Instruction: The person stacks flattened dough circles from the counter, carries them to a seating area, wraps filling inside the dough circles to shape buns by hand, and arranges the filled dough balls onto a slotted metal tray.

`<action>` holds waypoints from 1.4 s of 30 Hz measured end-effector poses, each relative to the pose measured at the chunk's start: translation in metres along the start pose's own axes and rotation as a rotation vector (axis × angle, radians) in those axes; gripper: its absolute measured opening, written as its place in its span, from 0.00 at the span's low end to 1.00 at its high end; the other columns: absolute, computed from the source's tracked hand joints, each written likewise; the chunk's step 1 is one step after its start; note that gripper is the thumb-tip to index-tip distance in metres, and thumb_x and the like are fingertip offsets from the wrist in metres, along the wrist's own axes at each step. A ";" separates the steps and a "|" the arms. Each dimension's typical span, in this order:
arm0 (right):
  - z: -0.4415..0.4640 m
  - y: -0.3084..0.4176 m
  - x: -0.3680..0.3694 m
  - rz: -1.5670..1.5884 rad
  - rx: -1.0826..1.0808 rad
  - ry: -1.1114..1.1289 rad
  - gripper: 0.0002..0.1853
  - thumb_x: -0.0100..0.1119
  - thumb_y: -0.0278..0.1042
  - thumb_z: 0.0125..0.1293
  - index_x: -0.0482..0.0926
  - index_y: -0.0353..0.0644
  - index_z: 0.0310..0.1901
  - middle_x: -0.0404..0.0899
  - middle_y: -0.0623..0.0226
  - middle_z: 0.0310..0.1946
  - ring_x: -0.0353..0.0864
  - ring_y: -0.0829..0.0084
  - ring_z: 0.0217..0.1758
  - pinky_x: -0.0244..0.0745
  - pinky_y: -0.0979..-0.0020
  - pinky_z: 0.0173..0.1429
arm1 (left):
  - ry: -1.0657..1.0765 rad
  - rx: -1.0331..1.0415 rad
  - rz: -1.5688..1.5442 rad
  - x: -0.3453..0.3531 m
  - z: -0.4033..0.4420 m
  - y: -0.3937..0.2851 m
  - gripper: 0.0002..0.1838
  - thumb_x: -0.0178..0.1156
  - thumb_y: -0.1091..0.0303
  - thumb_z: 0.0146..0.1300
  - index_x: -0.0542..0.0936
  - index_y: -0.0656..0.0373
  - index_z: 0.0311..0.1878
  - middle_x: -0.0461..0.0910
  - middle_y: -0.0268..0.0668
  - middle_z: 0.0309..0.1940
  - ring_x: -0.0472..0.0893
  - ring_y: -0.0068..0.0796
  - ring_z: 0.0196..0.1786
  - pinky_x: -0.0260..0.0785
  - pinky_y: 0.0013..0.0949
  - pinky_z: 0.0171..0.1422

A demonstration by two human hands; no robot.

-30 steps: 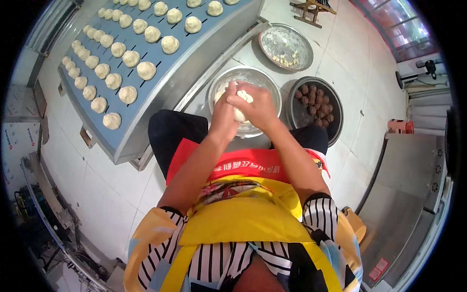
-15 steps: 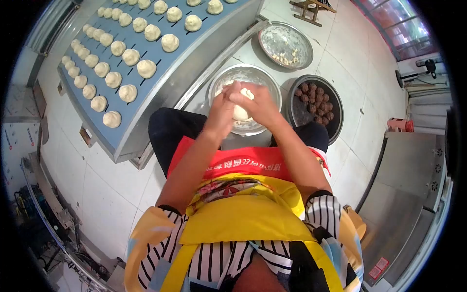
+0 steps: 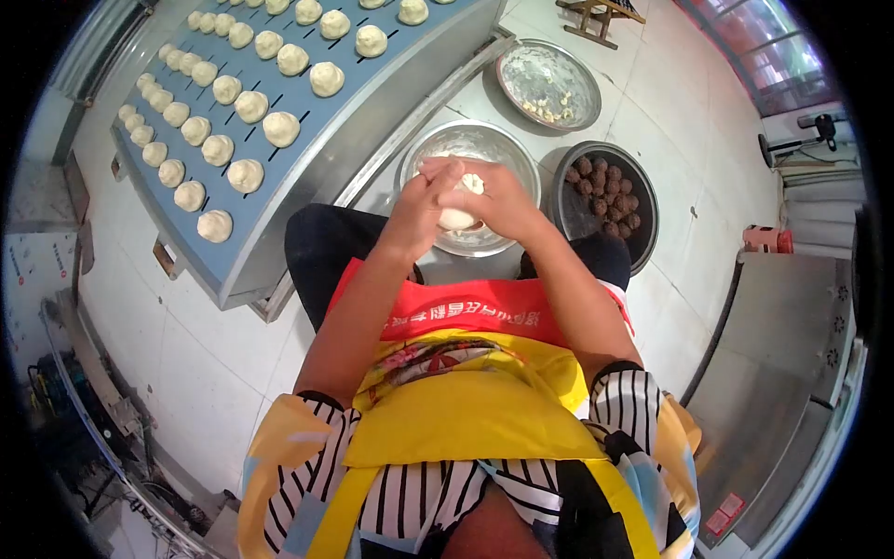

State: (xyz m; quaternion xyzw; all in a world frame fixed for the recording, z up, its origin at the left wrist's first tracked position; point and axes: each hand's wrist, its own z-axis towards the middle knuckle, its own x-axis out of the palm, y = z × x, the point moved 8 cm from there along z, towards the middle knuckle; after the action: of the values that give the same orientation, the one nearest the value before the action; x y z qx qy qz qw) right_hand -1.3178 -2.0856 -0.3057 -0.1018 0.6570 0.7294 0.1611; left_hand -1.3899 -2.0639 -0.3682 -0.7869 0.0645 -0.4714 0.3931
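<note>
Over a steel bowl (image 3: 528,168) with white residue inside, my left hand (image 3: 416,210) and my right hand (image 3: 503,200) meet, their fingers wrapped round a piece of pale dough (image 3: 455,219). A bit of the dough also pokes up between the thumbs and fingers. The palms and the dough's far side are hidden. To the right of the bowl, a dark round pan (image 3: 570,212) holds several brown balls (image 3: 613,186).
A blue slotted tray (image 3: 244,212) on a metal frame at the left bears rows of round dough pieces (image 3: 246,175). Beyond the bowl lies a floury metal basin (image 3: 545,70) with crumbs. A wooden stool (image 3: 591,20) stands at the top, a metal cabinet (image 3: 768,345) at the right.
My left hand has shifted slightly left and its fingers have changed position round the dough. The view has moved slightly. Both hands still hold the dough.
</note>
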 end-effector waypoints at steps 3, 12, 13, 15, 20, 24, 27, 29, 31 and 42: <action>0.008 -0.005 -0.002 -0.197 -0.074 -0.071 0.19 0.62 0.37 0.58 0.80 0.35 0.48 0.79 0.55 0.50 0.78 0.65 0.54 0.68 0.68 0.60 | -0.219 0.192 -0.198 0.001 0.001 0.004 0.28 0.49 0.46 0.68 0.68 0.64 0.56 0.75 0.42 0.46 0.79 0.32 0.48 0.75 0.35 0.46; 0.008 -0.011 0.002 -0.089 -0.046 -0.078 0.19 0.62 0.39 0.59 0.80 0.35 0.48 0.80 0.55 0.49 0.76 0.65 0.57 0.66 0.67 0.62 | -0.144 0.078 -0.125 -0.004 0.004 0.010 0.28 0.48 0.45 0.68 0.66 0.59 0.59 0.73 0.41 0.49 0.78 0.35 0.50 0.77 0.41 0.48; 0.006 -0.001 0.000 -0.028 -0.070 -0.062 0.19 0.61 0.39 0.59 0.80 0.35 0.47 0.80 0.55 0.48 0.76 0.65 0.57 0.66 0.66 0.62 | -0.082 0.003 -0.071 -0.005 0.002 0.011 0.28 0.48 0.44 0.68 0.66 0.58 0.59 0.72 0.40 0.50 0.77 0.35 0.51 0.76 0.42 0.49; 0.002 -0.001 -0.001 0.009 -0.036 -0.046 0.19 0.61 0.40 0.59 0.80 0.35 0.48 0.81 0.54 0.47 0.75 0.63 0.59 0.66 0.65 0.62 | 0.041 -0.167 0.058 -0.006 -0.002 0.011 0.29 0.45 0.42 0.68 0.66 0.56 0.60 0.72 0.40 0.52 0.76 0.35 0.53 0.75 0.45 0.51; 0.003 -0.025 0.000 -0.134 0.074 -0.098 0.25 0.63 0.42 0.56 0.77 0.38 0.54 0.77 0.54 0.53 0.71 0.56 0.63 0.66 0.64 0.63 | -0.189 0.026 -0.070 -0.005 0.002 0.012 0.31 0.45 0.41 0.68 0.66 0.59 0.59 0.72 0.42 0.50 0.77 0.37 0.51 0.77 0.48 0.47; 0.005 0.007 -0.012 -0.294 -0.108 -0.175 0.30 0.68 0.49 0.50 0.76 0.39 0.52 0.78 0.54 0.48 0.75 0.52 0.55 0.69 0.62 0.57 | -0.187 0.044 -0.038 -0.014 0.006 0.010 0.26 0.46 0.46 0.69 0.68 0.60 0.57 0.73 0.42 0.47 0.78 0.33 0.48 0.78 0.44 0.47; -0.008 0.030 -0.023 -0.626 -0.222 -0.398 0.28 0.69 0.54 0.46 0.76 0.42 0.43 0.78 0.57 0.34 0.79 0.56 0.38 0.72 0.61 0.42 | -0.252 0.166 0.031 -0.019 0.002 -0.004 0.21 0.47 0.53 0.71 0.69 0.61 0.55 0.75 0.39 0.43 0.78 0.29 0.48 0.77 0.35 0.46; -0.008 0.022 -0.015 -0.621 -0.165 -0.297 0.21 0.66 0.50 0.51 0.76 0.43 0.38 0.76 0.59 0.29 0.78 0.55 0.33 0.72 0.61 0.37 | -0.279 0.221 0.180 -0.031 0.009 0.000 0.24 0.46 0.47 0.70 0.69 0.60 0.53 0.75 0.40 0.44 0.78 0.31 0.46 0.76 0.37 0.46; -0.009 0.020 -0.012 -0.646 -0.193 -0.250 0.15 0.63 0.46 0.55 0.75 0.43 0.35 0.75 0.60 0.26 0.77 0.55 0.29 0.72 0.61 0.32 | -0.297 0.290 0.303 -0.035 0.013 0.000 0.27 0.45 0.42 0.69 0.69 0.59 0.52 0.75 0.41 0.44 0.79 0.31 0.45 0.76 0.37 0.46; -0.006 0.043 -0.026 -0.676 -0.442 -0.170 0.07 0.60 0.33 0.57 0.73 0.42 0.31 0.74 0.60 0.24 0.77 0.56 0.27 0.70 0.60 0.28 | 0.066 -0.105 -0.094 -0.002 -0.002 0.009 0.25 0.42 0.42 0.69 0.68 0.52 0.57 0.75 0.44 0.51 0.78 0.43 0.50 0.75 0.42 0.48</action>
State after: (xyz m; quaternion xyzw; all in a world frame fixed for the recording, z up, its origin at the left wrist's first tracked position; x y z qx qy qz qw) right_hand -1.3102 -2.0983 -0.2569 -0.2836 0.3984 0.7647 0.4196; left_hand -1.3898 -2.0697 -0.3748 -0.7925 0.0650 -0.5111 0.3263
